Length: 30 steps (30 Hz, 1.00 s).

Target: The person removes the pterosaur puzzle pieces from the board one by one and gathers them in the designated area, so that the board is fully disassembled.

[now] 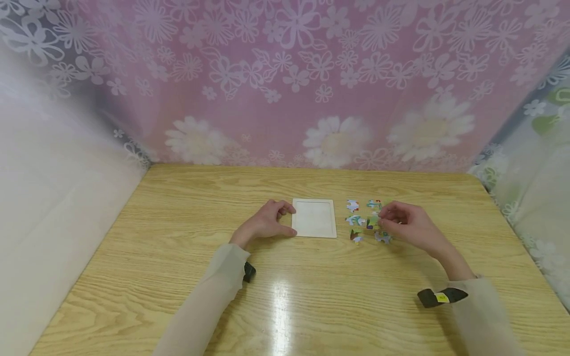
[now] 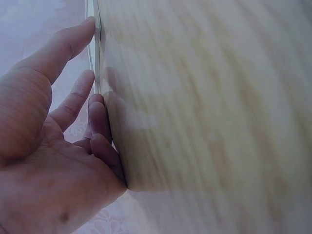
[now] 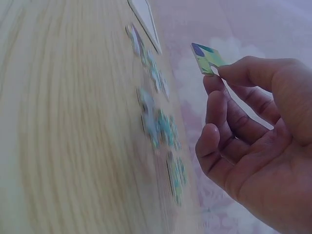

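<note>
A shallow square white puzzle tray [image 1: 334, 217] lies flat on the wooden table. My left hand [image 1: 266, 221] is at its left side, thumb and forefinger tips touching the edge, the other fingers bent beneath the palm in the left wrist view. Over to the right, my right hand [image 1: 411, 225] pinches a green jigsaw piece with a dark purple corner [image 3: 204, 57] between thumb and forefinger, raised off the table. Under and beside that hand are several loose jigsaw pieces [image 1: 355, 220], partly hidden by its fingers in the head view.
The light wooden table [image 1: 178, 212] runs back to a pink flowered curtain [image 1: 267, 113]. Pale cloth hangs at the left [image 1: 58, 163] and flowered cloth at the right. Black wrist devices [image 1: 441, 296] sit at both sleeve ends.
</note>
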Each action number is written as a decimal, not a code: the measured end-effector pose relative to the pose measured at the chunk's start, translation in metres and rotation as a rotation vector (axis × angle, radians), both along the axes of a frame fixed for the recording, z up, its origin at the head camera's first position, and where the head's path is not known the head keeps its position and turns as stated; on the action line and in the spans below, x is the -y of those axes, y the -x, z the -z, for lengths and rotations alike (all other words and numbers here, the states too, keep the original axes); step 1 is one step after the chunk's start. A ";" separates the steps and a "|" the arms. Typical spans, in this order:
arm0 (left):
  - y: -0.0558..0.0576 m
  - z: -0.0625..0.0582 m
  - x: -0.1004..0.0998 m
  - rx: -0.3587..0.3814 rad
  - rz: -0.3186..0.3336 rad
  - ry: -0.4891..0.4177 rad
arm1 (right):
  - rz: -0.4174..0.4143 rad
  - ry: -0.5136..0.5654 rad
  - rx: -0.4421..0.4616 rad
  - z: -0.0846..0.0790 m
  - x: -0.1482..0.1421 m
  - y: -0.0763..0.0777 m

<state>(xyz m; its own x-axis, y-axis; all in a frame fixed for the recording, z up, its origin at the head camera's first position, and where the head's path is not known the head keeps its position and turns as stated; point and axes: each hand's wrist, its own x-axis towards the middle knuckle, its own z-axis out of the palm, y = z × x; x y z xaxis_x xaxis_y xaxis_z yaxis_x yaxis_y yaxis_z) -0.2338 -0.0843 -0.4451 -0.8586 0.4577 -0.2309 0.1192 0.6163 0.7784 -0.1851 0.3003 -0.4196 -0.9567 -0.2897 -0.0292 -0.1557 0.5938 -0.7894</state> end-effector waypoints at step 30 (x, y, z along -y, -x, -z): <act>0.001 0.002 0.009 -0.039 -0.031 -0.032 | 0.054 -0.191 0.058 0.018 -0.062 -0.012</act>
